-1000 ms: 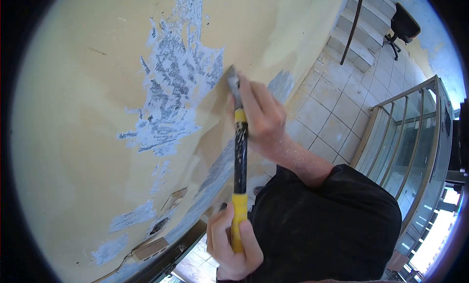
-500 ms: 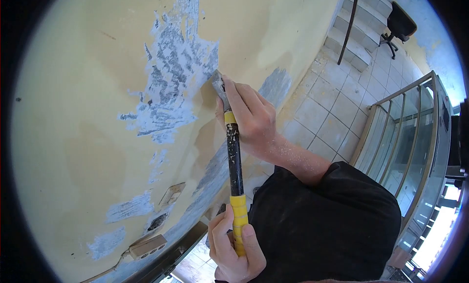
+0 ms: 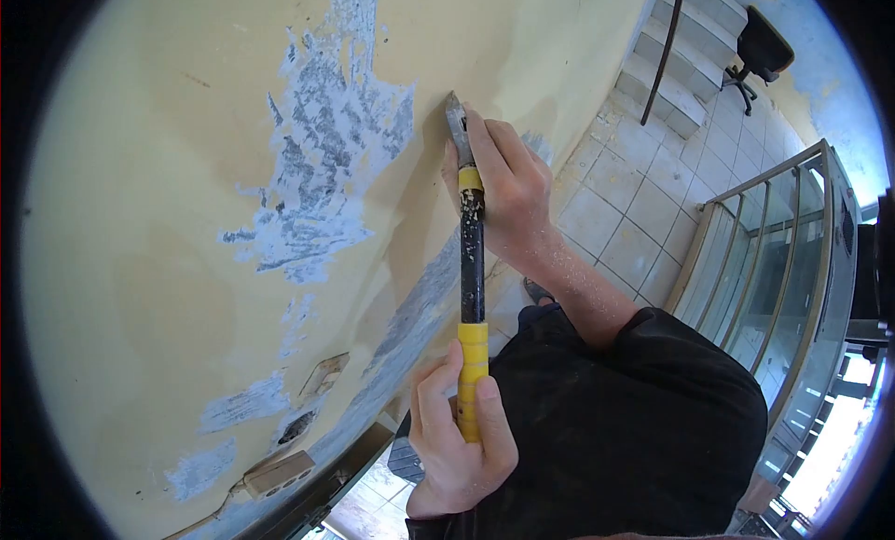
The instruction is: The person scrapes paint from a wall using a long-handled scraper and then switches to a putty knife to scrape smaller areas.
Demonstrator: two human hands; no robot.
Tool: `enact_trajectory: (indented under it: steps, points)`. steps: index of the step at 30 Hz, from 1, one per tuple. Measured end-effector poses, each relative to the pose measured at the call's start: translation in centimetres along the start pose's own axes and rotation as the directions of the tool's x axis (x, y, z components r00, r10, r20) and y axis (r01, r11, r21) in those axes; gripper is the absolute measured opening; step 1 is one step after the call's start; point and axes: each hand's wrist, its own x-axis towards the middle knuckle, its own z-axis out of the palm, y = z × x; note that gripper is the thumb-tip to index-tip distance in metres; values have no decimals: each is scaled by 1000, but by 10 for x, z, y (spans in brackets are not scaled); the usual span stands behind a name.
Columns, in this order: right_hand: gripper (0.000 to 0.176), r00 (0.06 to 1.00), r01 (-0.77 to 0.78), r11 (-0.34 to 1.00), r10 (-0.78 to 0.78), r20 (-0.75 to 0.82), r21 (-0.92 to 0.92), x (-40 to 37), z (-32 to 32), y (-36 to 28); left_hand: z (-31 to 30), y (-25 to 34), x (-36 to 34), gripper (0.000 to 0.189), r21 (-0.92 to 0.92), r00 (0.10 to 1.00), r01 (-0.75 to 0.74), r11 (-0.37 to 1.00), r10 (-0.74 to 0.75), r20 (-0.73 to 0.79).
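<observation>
Both hands hold a long-handled scraper (image 3: 473,251) with a black shaft, yellow bands and a grey metal head. My right hand (image 3: 517,181) is closed around the head and upper shaft, its fingers along the metal. Lower down, my left hand (image 3: 461,428) grips the yellow end of the handle between thumb and fingers. The scraper's pointed tip is close against the cream-yellow wall (image 3: 410,37), right of a large stripped patch (image 3: 322,139) showing white and grey. Pale flecks dot my right forearm and the black shaft.
Lower on the wall are smaller stripped patches (image 3: 244,402), a recessed box (image 3: 324,374) and a socket strip (image 3: 280,473). A grey stripped band (image 3: 415,312) runs along it. Right are floor tiles (image 3: 611,172), a glass-and-metal display case (image 3: 755,270), steps (image 3: 671,83) and an office chair (image 3: 760,51).
The scraper and both hands have moved up and to the right. Its tip has gone from the edge of the large stripped patch to painted wall. More of the metal head shows.
</observation>
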Motion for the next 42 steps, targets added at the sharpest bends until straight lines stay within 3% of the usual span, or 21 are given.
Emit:
enact_trajectory:
  steps: [3, 5, 6, 8, 11, 14, 18, 20, 21, 23, 27, 29, 32, 36, 38, 42]
  points:
    - [49, 1000, 14, 999, -14, 13, 41, -5, 0, -12, -13, 0, -8, 33, 37, 999, -42, 998, 41, 12]
    - [50, 999, 29, 997, -31, 20, 71, -12, 0, -26, -28, 12, -19, 35, 182, 993, -116, 976, 110, 41]
    - [51, 999, 42, 994, -43, 14, 101, -13, 2, -33, -31, 21, -22, 35, 182, 993, -117, 976, 112, 42]
    - [52, 999, 50, 988, -52, 7, 148, -12, 2, -38, -33, 35, -27, 32, 173, 999, 38, 984, -31, -41]
    - [52, 999, 36, 996, -38, 25, 77, -10, 0, -31, -29, 13, -21, 35, 160, 997, -76, 984, 74, 20]
    - [51, 999, -23, 999, 22, 32, 37, -4, 1, -19, -16, 5, -11, 34, 96, 1000, -27, 995, 26, 14]
    - [50, 999, 7, 995, -10, 35, 102, -7, -4, -29, -24, 24, -23, 34, 156, 994, -110, 982, 109, 18]
    - [50, 998, 62, 987, -66, 22, 151, -9, -1, -33, -31, 39, -30, 36, 255, 992, 107, 961, -120, 39]
    - [50, 998, 59, 987, -63, 21, 151, -8, -2, -32, -28, 33, -27, 36, 257, 992, 106, 961, -120, 41]
    - [52, 998, 0, 995, -6, 62, 97, -6, -5, -28, -21, 16, -18, 37, 156, 995, -95, 983, 90, 42]
    - [52, 996, -28, 995, 20, 85, 94, -4, -5, -27, -22, 21, -19, 37, 142, 995, -90, 986, 84, 46]
    - [38, 999, 35, 989, -34, -10, 141, -5, -2, -34, -28, 31, -29, 38, 213, 999, -43, 976, 38, 26]
    - [36, 997, 49, 994, -42, -62, 101, -3, 1, -27, -22, 18, -23, 37, 144, 997, -70, 987, 67, 29]
    - [52, 996, -45, 992, 36, 79, 117, -1, -5, -21, -17, 20, -13, 36, 120, 995, -89, 989, 84, 43]
    - [36, 998, 48, 988, -41, -57, 144, -3, 1, -26, -21, 30, -25, 36, 199, 998, -60, 978, 58, 17]
    - [36, 999, 40, 992, -36, -38, 119, 1, -1, -24, -19, 22, -19, 37, 177, 999, -51, 983, 47, 24]
